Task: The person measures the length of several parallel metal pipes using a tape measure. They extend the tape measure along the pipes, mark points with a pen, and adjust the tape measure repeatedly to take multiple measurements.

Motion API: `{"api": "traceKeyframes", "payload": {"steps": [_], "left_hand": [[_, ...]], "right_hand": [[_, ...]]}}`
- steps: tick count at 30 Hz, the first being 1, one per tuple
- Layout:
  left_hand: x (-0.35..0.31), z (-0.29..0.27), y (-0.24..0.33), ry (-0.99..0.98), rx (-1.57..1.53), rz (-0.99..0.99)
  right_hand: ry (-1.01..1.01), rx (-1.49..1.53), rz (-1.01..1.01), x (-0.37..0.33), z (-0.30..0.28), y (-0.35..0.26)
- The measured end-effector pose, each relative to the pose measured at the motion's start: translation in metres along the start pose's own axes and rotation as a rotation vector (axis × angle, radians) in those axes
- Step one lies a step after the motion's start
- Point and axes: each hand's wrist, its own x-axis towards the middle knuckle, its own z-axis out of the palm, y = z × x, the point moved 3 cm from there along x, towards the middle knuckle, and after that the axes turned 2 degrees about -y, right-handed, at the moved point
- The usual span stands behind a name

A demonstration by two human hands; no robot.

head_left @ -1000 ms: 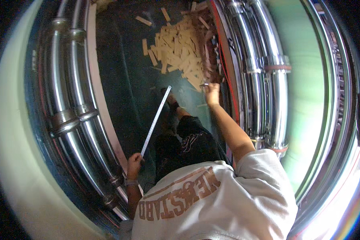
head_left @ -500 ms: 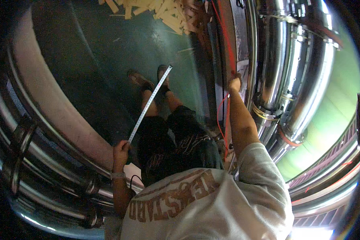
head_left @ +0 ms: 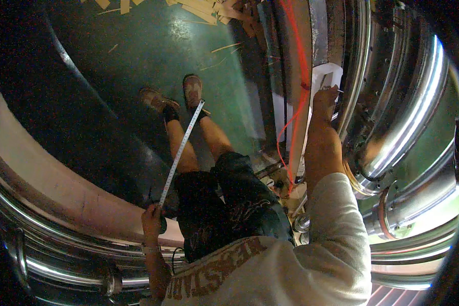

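**Tape measure extended over floor**

Currently, the left hand [head_left: 152,220] is clenched around a tape measure [head_left: 181,148], its pale blade running toward 1 o'clock past the shoes [head_left: 193,92]. The right hand [head_left: 325,99] pinches a small pencil-like item at the white board [head_left: 296,86]. Wood scraps [head_left: 204,7] lie at 12 o'clock.

Our left hand [head_left: 152,220] grips a tape measure [head_left: 181,150] whose blade runs up past our shoes [head_left: 174,97]; right of it, our right hand [head_left: 325,100] pinches a small nail [head_left: 337,90].

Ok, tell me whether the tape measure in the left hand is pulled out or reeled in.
Pulled out. The left hand holds the tape measure, whose blade runs straight up past the knees to the shoes.
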Motion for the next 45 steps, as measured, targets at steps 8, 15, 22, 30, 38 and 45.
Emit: {"api": "traceKeyframes", "payload": {"steps": [8, 15, 22, 30, 38, 45], "left_hand": [[0.008, 0.007, -0.024, 0.118, -0.333, 0.348], [-0.024, -0.005, 0.049, 0.077, 0.162, 0.284], [-0.073, -0.007, 0.112, 0.203, 0.215, 0.353], [-0.087, -0.031, 0.157, 0.178, 0.543, 0.713], [-0.110, -0.024, 0.250, 0.075, 1.110, 0.903], [-0.182, 0.014, 0.296, 0.048, 1.434, 1.019]], "right_hand": [[0.022, -0.017, 0.053, -0.001, -0.006, 0.012], [0.009, -0.083, 0.093, -0.015, -0.010, 0.024], [-0.122, -0.364, 0.203, -0.066, -0.019, 0.011], [-0.699, -0.418, 0.034, -0.255, -0.077, 0.010], [-0.697, 0.148, 0.412, -0.317, -0.210, 0.136], [-0.176, 1.184, 0.572, -0.339, -0.279, 0.154]]}}
